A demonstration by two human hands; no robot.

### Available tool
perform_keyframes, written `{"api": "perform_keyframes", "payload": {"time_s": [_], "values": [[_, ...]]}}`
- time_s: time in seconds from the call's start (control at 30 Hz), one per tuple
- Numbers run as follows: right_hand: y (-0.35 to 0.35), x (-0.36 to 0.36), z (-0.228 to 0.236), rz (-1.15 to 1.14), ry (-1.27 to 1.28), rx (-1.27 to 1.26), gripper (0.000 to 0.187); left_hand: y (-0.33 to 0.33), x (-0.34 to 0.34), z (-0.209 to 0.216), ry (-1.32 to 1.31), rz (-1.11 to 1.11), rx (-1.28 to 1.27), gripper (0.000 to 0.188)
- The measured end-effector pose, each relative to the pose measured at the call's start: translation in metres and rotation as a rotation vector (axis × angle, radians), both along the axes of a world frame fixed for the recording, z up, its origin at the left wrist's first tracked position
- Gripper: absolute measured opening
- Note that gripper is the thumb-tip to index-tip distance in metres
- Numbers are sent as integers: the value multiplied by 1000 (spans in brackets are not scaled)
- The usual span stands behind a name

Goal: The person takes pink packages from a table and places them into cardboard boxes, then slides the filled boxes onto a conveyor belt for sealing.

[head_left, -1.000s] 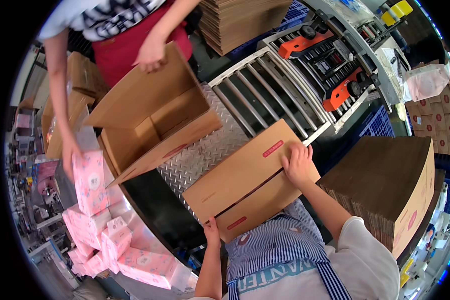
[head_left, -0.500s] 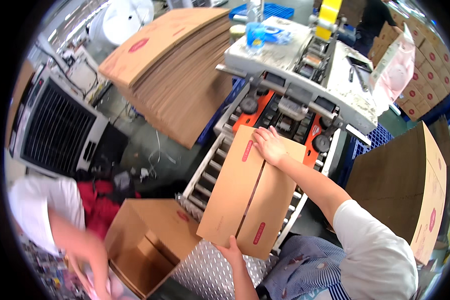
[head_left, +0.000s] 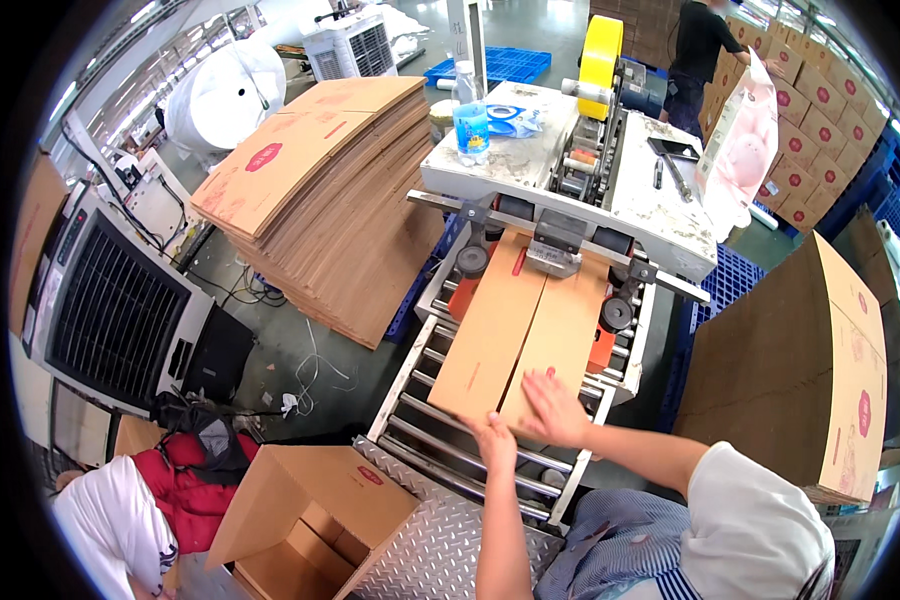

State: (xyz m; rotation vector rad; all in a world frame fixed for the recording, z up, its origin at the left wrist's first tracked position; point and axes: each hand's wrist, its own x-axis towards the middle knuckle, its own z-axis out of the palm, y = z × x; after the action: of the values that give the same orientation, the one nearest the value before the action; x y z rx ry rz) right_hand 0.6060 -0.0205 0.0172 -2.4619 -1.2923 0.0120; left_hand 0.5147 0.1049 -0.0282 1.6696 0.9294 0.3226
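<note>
Currently, the right hand (head_left: 557, 410) lies with fingers spread on top of a closed brown carton (head_left: 505, 325), while the left hand (head_left: 495, 443) touches its near edge; whether that one pinches the cardboard, one cannot tell. The carton rests on a roller conveyor (head_left: 440, 428), its far end beneath the metal head (head_left: 554, 258) of a machine (head_left: 515, 130) bearing a yellow roll (head_left: 598, 75). Leftward, an open box (head_left: 260, 495) stands beside a patterned metal plate (head_left: 440, 535).

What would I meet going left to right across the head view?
Black-grilled unit, printed cardboard stack, left hand at the closed carton, right hand on that carton, second cardboard stack.
</note>
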Motion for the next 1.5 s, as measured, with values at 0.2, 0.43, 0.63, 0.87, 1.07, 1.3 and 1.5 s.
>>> {"api": "perform_keyframes", "payload": {"time_s": [0.2,0.43,0.63,0.87,1.07,1.3,1.5], "values": [[-10,15,-14,24,-70,-88,65,-64,-97,-23,88,-387,-91,77],[-52,-8,69,-183,194,-303,47,-107,-384,-134,511,-479,-301,81],[-221,-118,148,-412,-185,-212,31,-77,-538,-119,699,-308,-526,74],[-438,-196,230,-1042,-379,-546,32,-52,-540,-123,678,-293,-574,67],[-528,-207,188,-903,-415,-437,44,-18,-491,-177,389,-300,-618,61],[-594,-238,187,-884,-449,-364,37,-122,-422,-84,565,-437,-458,58],[-578,-206,205,-537,-572,-309,33,-200,-413,-56,799,-754,-297,52]]}}
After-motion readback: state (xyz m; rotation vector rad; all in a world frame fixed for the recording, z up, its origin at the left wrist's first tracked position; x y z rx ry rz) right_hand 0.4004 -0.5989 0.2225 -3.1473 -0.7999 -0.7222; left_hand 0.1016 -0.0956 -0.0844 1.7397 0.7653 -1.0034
